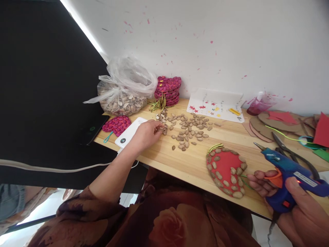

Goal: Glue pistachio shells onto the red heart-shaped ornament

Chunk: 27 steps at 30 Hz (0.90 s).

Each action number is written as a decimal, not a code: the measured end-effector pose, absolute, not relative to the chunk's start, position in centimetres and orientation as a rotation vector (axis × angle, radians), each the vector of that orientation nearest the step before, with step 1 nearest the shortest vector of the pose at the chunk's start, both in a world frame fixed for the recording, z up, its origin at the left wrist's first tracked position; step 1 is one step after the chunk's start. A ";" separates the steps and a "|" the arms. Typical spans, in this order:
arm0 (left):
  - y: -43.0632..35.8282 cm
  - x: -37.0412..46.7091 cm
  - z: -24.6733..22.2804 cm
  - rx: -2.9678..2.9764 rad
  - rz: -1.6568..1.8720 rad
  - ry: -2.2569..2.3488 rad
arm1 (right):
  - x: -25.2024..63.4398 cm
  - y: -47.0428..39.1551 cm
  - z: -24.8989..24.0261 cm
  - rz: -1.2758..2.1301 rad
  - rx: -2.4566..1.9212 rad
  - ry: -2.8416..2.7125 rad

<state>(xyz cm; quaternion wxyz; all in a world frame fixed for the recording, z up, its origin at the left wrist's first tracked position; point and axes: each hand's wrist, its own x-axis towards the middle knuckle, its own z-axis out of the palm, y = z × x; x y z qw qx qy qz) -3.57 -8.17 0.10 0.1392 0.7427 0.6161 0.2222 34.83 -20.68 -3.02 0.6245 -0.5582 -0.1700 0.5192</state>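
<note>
My left hand reaches over the table with thumb and fingertips pinched on a pistachio shell, at the edge of a small pile of shell halves. In my right hand is a blue hot glue gun, its orange trigger under my fingers and its nozzle pointing left. Between the hands lies a red heart-shaped piece with shells around its border and some further in. Loose shells are spread over the middle of the table.
Behind my left hand stand a plastic bag of shells and a stack of magenta shell-covered pieces. A white power bank lies under my left forearm. Scissors, cardboard cutouts, a sticker sheet and a pink-stained cup are rightward.
</note>
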 end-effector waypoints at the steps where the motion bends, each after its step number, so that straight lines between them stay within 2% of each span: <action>1: -8.2 -3.7 0.2 2.122 0.659 1.781 | 34.9 -20.7 -3.0 1.192 -1.288 -0.380; 9: -8.3 -4.6 0.8 2.043 0.722 1.778 | 35.0 -20.6 -2.8 1.186 -1.322 -0.366; 19: -8.0 -4.7 -0.7 2.254 0.527 1.903 | 34.2 -20.7 -2.2 1.170 -1.315 -0.330; 27: -8.1 -4.5 -0.3 2.232 0.526 1.888 | 34.4 -20.6 -2.5 1.177 -1.307 -0.335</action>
